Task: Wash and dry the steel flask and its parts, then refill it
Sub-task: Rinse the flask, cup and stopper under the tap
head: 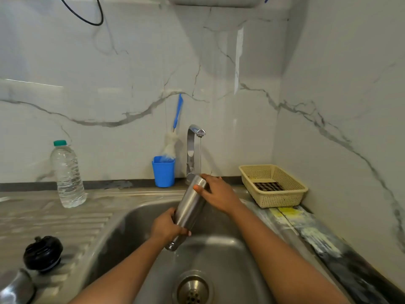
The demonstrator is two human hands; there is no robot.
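Water from the tap (194, 148) ran over the tipped flask (191, 208). Left hand (167, 224) and right hand (219, 194) both gripped it, but wet steel could slip and bang the sink (140, 220).

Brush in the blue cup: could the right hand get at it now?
Likely yes once freed: right hand grips the flask, and only the tap stands beside the path to the brush.
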